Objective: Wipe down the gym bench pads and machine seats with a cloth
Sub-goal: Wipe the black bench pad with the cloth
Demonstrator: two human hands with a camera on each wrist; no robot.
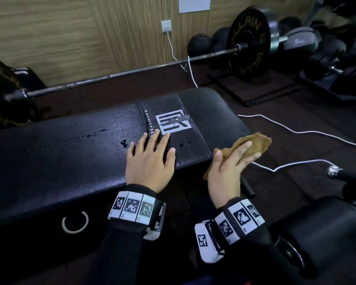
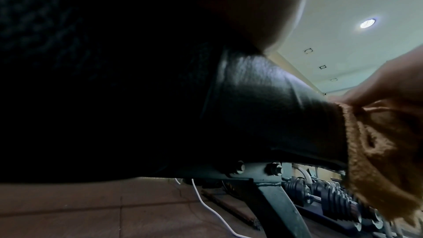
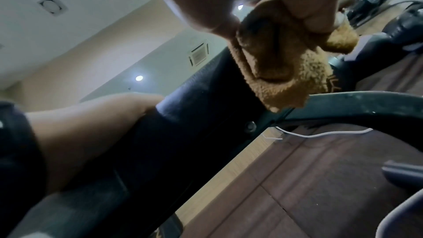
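From the head: left grip (image 1: 150,161) flat, fingers spread on wet bench tabletop (image 1: 70,153) beside white logo (image 1: 173,122), right grip (image 1: 230,167) clamped on tan cloth (image 1: 253,144) just off its end, "VILLAIN" plate (image 1: 249,46), "5 KG" dumbbell (image 1: 300,39), white cable (image 1: 296,130) beyond; from left wrist: pad edge (image 2: 263,106), cloth (image 2: 377,151); from right wrist: cloth (image 3: 286,71) pinched.

Black bench pad (image 1: 74,153) with white logo (image 1: 172,122), tan-brown cloth (image 1: 253,144), white cable (image 1: 296,131), brown floor (image 1: 286,112)
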